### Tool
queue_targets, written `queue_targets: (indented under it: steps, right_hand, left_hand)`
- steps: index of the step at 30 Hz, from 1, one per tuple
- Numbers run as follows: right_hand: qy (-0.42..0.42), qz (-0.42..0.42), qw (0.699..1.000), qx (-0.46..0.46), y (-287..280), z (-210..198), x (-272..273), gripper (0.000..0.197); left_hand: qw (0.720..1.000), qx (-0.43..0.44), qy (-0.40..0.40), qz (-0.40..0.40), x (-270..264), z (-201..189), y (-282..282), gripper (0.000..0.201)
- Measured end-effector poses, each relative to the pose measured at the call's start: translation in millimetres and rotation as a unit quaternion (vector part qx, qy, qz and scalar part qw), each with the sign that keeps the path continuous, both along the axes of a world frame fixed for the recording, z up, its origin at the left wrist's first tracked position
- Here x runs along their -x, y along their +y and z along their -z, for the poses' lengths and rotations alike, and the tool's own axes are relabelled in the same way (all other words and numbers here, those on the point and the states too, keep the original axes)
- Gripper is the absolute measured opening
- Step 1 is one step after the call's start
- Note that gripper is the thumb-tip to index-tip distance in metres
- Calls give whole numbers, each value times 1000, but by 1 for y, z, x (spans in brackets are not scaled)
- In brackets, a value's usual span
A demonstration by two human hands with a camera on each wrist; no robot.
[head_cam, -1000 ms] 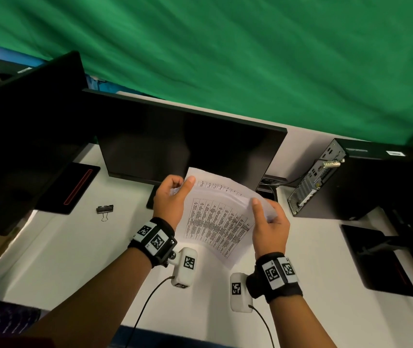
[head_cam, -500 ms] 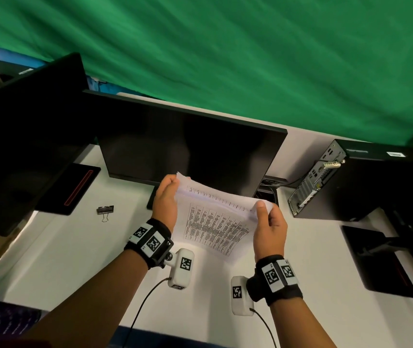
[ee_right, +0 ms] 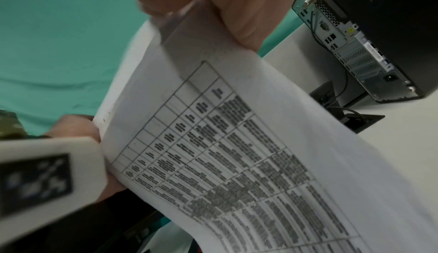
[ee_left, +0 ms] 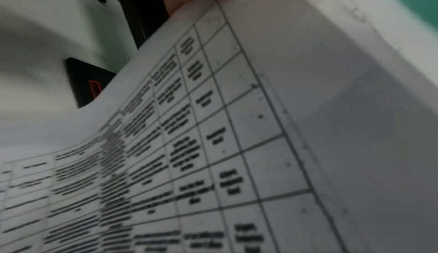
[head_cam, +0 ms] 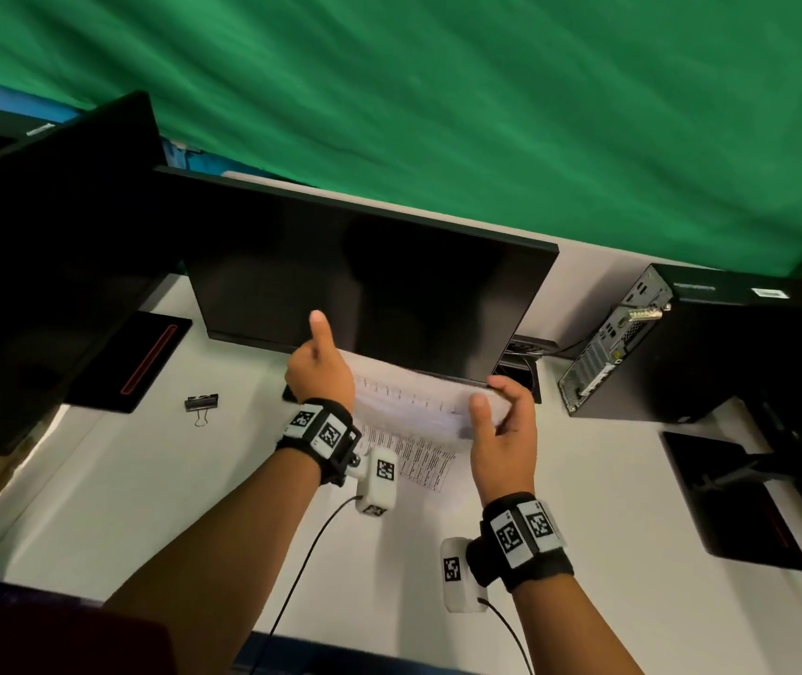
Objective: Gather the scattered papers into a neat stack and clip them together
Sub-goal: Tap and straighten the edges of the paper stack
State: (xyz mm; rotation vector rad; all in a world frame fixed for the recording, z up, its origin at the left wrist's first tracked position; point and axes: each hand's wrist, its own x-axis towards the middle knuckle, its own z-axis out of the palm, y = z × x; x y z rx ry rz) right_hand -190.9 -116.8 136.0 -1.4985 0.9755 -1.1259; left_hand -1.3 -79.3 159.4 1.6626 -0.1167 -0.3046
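Note:
A stack of printed papers (head_cam: 413, 406) with tables on them stands nearly upright between my hands, in front of the monitor, with its lower edge down at the white table (head_cam: 121, 479). My left hand (head_cam: 321, 377) cups the stack's left edge, thumb pointing up and off the sheets. My right hand (head_cam: 501, 431) pinches the right edge, thumb on the near face. The wrist views show the papers (ee_left: 237, 125) (ee_right: 237, 144) close up, with my right hand (ee_right: 237, 13) pinching the top corner. A black binder clip (head_cam: 201, 404) lies on the table to the left, apart from both hands.
A dark monitor (head_cam: 364, 285) stands right behind the papers. A second monitor (head_cam: 48, 236) and its base (head_cam: 145, 362) are at the left. A computer tower (head_cam: 657, 343) and another black stand (head_cam: 730, 504) are at the right. Green cloth hangs behind.
The papers have tipped from facing me to nearly upright and dropped toward the table. My left thumb has come off the sheet and now points up.

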Motion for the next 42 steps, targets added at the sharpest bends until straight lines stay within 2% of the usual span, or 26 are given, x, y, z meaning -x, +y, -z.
queue_targets:
  steps: [2,3,4,5,6,8,11,13,14,15,16,17,18,19,20,22,23,26,28,30,31,33,35,37,40,42]
  right_hand:
    - [-15,-91,996,-17,-3,8,13,78]
    - [7,-129,991,-19,-5,12,18,95]
    - [46,-150,987,-18,-4,14,22,101]
    - [88,-150,985,-18,-3,15,24,94]
    - [123,-135,983,-17,-3,16,23,77]
    - [131,-91,987,-19,-5,17,19,47]
    - [40,-33,996,-74,-12,18,15,41]
    - [20,-17,996,-82,-18,14,17,41]
    - [33,-19,997,-71,-20,10,19,41]
    - [60,-27,997,-47,-22,3,20,39]
    - [103,-39,994,-10,-22,-6,21,36]
    - [153,-51,986,36,-23,-14,20,32]
    - [203,-66,974,82,-23,-23,19,28]
    - [247,-87,957,123,-21,-32,16,26]
    - [286,-109,939,160,-19,-40,13,24]
    - [349,-139,904,201,-15,-53,6,24]
    - [367,-144,896,206,-13,-58,4,25]
    - [379,-149,890,205,-10,-65,3,25]
    - [388,-156,883,214,-6,-62,1,27]
    - [372,-142,890,222,-3,-53,-1,35]
    - [359,-119,900,218,-5,-46,1,44]
    - [334,-30,924,186,-11,-28,10,74]
    - [300,64,948,90,-17,-7,25,103]
    - [227,92,968,-63,-20,19,43,122]
    - [68,-12,965,-254,-18,55,61,136]
    - [10,-91,943,-320,-14,61,64,127]
  left_hand:
    - [1000,1,15,-21,-9,-5,-3,65]
    - [999,-1,16,-28,-13,-7,-4,66]
    - [999,-4,17,-27,-16,-8,-4,66]
    - [1000,-7,18,-23,-17,-9,-5,65]
    - [1000,-11,19,-18,-17,-11,-6,65]
    - [1000,-12,10,-3,-12,-15,-7,63]
    - [994,42,-33,99,-6,-18,0,46]
    - [975,59,-104,189,-9,-18,12,29]
    - [959,40,-173,219,-12,-18,19,40]
    - [933,2,-263,244,-16,-19,25,60]
    - [891,-45,-362,271,-19,-22,30,76]
    - [834,-96,-452,302,-19,-29,34,83]
    - [777,-137,-511,341,-16,-38,37,81]
    - [740,-163,-525,389,-15,-44,37,73]
    - [729,-175,-492,443,-14,-47,36,62]
    - [749,-181,-371,519,-17,-50,36,43]
    - [753,-183,-339,533,-17,-49,37,37]
    - [731,-204,-347,550,-12,-47,44,39]
    - [758,-186,-341,524,-6,-43,47,35]
    - [787,-182,-322,494,-4,-36,48,29]
    - [803,-177,-309,478,-4,-33,48,28]
    - [842,-165,-262,442,-10,-27,53,26]
    - [878,-159,-196,407,-20,-20,61,20]
    - [902,-147,-128,386,-33,-12,72,15]
    - [929,-113,-28,353,-49,2,90,21]
    - [934,-96,19,344,-56,11,97,26]
